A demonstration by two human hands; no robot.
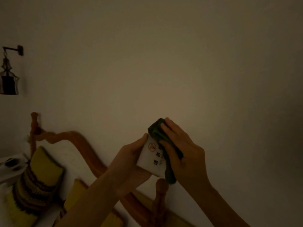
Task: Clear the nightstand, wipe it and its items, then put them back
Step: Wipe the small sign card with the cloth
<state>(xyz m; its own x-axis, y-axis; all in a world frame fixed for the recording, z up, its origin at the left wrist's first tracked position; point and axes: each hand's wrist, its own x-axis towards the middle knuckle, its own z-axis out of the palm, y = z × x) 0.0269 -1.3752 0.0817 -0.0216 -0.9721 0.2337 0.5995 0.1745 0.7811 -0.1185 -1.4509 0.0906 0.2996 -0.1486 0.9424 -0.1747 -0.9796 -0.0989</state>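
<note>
Risk: your left hand (pixel 129 159) only pinches the white sign (pixel 151 158) while your right hand (pixel 182 151), at its 3 o'clock, grips the green cloth (pixel 155 128) — hard wiping could knock it loose.

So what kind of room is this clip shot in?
Most likely a bedroom: a carved wooden headboard stands against the wall, yellow pillows lean on it, and a lantern-style wall lamp hangs above.

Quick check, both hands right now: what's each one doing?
Left hand: grips the white sign block from below.
Right hand: fingers curled over the dark green cloth, pressing it against the block.
</note>
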